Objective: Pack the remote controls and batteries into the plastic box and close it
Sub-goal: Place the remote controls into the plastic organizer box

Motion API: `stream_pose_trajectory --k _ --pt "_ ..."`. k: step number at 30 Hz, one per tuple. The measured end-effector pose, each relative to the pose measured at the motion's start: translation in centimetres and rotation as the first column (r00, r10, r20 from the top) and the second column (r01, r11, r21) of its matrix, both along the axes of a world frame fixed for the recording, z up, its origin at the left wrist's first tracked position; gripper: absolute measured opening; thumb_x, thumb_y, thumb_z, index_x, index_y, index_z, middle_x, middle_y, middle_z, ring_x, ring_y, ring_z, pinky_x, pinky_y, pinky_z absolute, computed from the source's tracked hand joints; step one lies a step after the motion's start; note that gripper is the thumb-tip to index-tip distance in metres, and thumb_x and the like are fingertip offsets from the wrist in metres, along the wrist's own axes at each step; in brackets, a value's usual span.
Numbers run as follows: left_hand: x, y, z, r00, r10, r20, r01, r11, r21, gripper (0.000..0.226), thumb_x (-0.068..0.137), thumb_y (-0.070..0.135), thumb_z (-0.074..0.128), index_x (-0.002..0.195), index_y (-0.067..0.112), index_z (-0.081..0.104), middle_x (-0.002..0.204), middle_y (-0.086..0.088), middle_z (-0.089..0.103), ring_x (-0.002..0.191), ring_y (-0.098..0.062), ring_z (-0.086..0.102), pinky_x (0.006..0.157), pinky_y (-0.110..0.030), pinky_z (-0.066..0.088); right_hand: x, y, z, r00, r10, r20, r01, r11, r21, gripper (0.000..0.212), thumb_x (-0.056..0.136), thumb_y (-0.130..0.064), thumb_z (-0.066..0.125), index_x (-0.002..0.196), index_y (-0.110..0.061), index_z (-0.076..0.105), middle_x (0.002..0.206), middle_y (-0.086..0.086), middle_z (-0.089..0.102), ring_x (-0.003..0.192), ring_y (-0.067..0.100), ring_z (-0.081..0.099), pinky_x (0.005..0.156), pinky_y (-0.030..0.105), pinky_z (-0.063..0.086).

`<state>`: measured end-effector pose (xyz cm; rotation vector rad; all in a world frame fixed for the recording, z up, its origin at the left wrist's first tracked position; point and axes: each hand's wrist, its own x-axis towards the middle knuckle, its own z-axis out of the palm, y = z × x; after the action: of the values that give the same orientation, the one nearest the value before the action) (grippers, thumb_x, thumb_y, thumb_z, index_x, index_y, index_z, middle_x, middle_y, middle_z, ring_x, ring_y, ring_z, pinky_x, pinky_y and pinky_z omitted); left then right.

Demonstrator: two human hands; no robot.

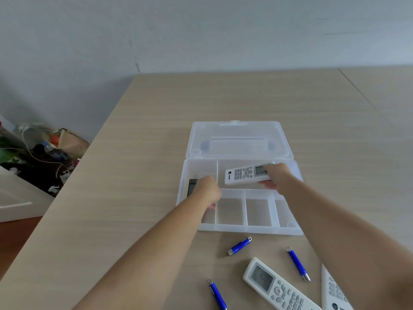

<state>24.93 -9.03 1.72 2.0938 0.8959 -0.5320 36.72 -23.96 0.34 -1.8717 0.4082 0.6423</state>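
Note:
A clear plastic box (250, 229) lies open on the table, its lid (239, 139) folded back. My right hand (278, 176) grips a white remote (242, 174) over the box's large rear compartment. My left hand (207, 190) is shut on a dark remote (192, 186) in the left compartment; most of it is hidden. Two more white remotes (274, 285) (334, 289) lie near the front edge. Three blue cylinders with metal ends (239, 246) (298, 264) (218, 295) lie on the table in front of the box.
The wooden table (145, 153) runs to a grey wall behind. Beyond its left edge, bags, cables and clutter (44, 151) sit on the floor beside a white cabinet (17, 198). Small front compartments of the box hold nothing.

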Motion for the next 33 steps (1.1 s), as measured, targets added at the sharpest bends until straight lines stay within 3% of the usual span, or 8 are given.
stream_pose_trajectory --k 4,8,12,17,23,28,31,33 --pt "0.3 0.2 -0.8 1.0 0.028 0.004 -0.028 0.999 0.024 0.013 0.092 0.001 0.052 0.08 0.006 0.053 0.083 -0.012 0.055 0.082 -0.038 0.068 0.046 -0.029 0.049 -0.2 0.3 -0.3 0.918 0.396 0.01 -0.353 0.829 -0.435 0.028 0.085 -0.026 0.059 0.068 -0.008 0.047 0.071 0.007 0.054 0.078 0.03 0.059 0.065 0.029 0.041" --pt "0.2 0.2 -0.8 1.0 0.022 0.012 -0.023 0.999 0.034 0.018 0.091 -0.002 0.049 0.076 0.007 0.05 0.092 -0.015 0.055 0.068 -0.035 0.064 0.041 -0.029 0.046 -0.7 0.5 -1.1 0.825 0.564 -0.037 -0.459 0.63 -0.626 0.049 0.071 -0.041 0.078 0.099 -0.008 0.055 0.075 0.003 0.054 0.085 0.025 0.056 0.077 0.031 0.047" --pt "0.2 0.1 -0.7 0.999 0.025 0.029 -0.026 0.999 0.031 0.016 0.09 -0.004 0.047 0.095 -0.001 0.062 0.104 -0.021 0.062 0.089 -0.04 0.071 0.039 -0.027 0.045 -1.2 1.3 -2.1 0.863 0.501 0.057 -0.342 0.664 -0.665 0.063 0.066 -0.039 0.083 0.113 -0.006 0.057 0.116 0.013 0.054 0.102 0.029 0.06 0.071 0.031 0.046" --pt "0.2 0.0 -0.5 1.0 0.007 0.014 -0.007 1.0 0.03 0.021 0.086 -0.01 0.043 0.085 0.002 0.059 0.081 -0.012 0.053 0.095 -0.041 0.07 0.039 -0.026 0.041 -1.3 1.4 -2.7 0.887 0.452 0.098 -0.276 0.687 -0.672 0.065 0.064 -0.036 0.085 0.113 -0.004 0.055 0.118 0.013 0.052 0.101 0.031 0.06 0.07 0.033 0.049" --pt "-0.2 -0.2 -0.1 1.0 -0.015 0.01 0.014 0.998 0.067 0.028 0.089 -0.006 0.045 0.111 -0.008 0.062 0.105 -0.024 0.065 0.072 -0.033 0.067 0.039 -0.027 0.044 -1.1 1.0 -2.3 0.861 0.495 0.112 -0.31 0.688 -0.656 0.065 0.068 -0.046 0.079 0.11 -0.003 0.055 0.115 0.015 0.055 0.098 0.032 0.06 0.072 0.033 0.048" --pt "-0.7 0.2 1.9 0.996 -0.086 -0.019 0.088 0.993 0.076 0.027 0.091 0.015 0.056 0.117 0.013 0.055 0.122 -0.017 0.06 0.097 -0.036 0.067 0.082 -0.042 0.059 -1.1 -1.1 0.4 0.835 0.469 0.289 -0.221 0.766 -0.603 0.041 0.086 -0.031 0.062 0.113 -0.001 0.058 0.124 0.017 0.053 0.098 0.033 0.056 0.077 0.035 0.046" --pt "-1.1 -1.0 4.8 0.943 -0.258 0.208 0.151 0.893 0.424 0.034 0.087 0.025 0.057 0.12 0.016 0.055 0.118 -0.005 0.062 0.099 -0.027 0.062 0.082 -0.035 0.051 -1.4 -3.8 3.0 0.832 0.395 0.39 -0.131 0.822 -0.553 0.034 0.089 -0.024 0.055 0.117 -0.006 0.059 0.123 0.014 0.058 0.107 0.033 0.058 0.082 0.034 0.047" --pt "-1.8 -3.3 6.5 0.834 -0.369 0.411 0.16 0.873 0.461 0.025 0.086 0.021 0.057 0.11 0.015 0.061 0.103 -0.005 0.066 0.093 -0.026 0.062 0.076 -0.034 0.051 -2.2 -6.0 4.5 0.831 0.347 0.435 -0.067 0.838 -0.541 0.027 0.088 -0.022 0.053 0.109 -0.008 0.063 0.116 0.014 0.064 0.099 0.033 0.059 0.076 0.032 0.045"
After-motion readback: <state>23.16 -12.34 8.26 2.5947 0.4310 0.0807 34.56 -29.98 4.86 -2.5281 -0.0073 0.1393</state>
